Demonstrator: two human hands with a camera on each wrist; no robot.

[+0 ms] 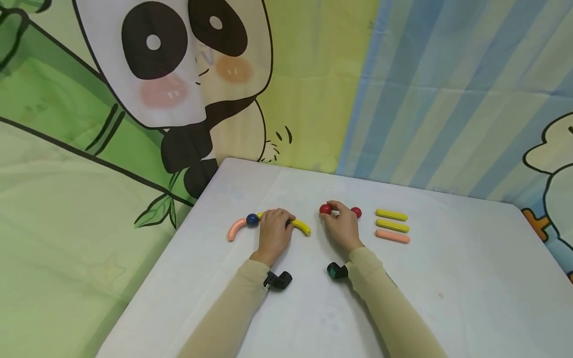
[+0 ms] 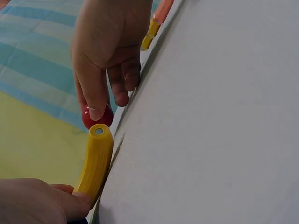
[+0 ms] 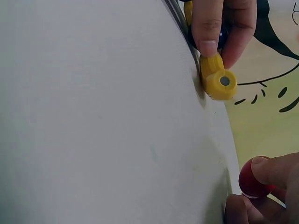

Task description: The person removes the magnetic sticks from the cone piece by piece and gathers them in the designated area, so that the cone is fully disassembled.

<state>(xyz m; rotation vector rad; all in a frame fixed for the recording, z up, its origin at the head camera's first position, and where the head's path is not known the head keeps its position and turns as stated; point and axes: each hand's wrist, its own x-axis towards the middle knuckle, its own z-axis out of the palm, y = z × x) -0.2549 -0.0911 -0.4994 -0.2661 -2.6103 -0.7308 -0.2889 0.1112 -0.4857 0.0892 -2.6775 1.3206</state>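
Sleeve (image 1: pixel 387 301), right arm: small marking (image 1: pixel 391 279), unreadable at this size. Right hand (image 1: pixel 343 228) pinches red ball (image 1: pixel 325 209); second red ball (image 1: pixel 356 212) just right of hand. Left hand (image 1: pixel 274 232) grasps curved yellow rod (image 1: pixel 301 227), left of red balls. Visible curved rods: two yellow, one curved pink rod (image 1: pixel 237 229). Blue balls (image 1: pixel 252 220): two, one partly covered. Straight rods (image 1: pixel 392 225) on table (image 1: pixel 447 278): two yellow, one pink.

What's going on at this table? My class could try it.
A person's left grip holds a curved row of rods and blue balls. The right grip pinches a red ball, apart from the row. A second red ball lies beside the right grip, and three straight rods lie further right.
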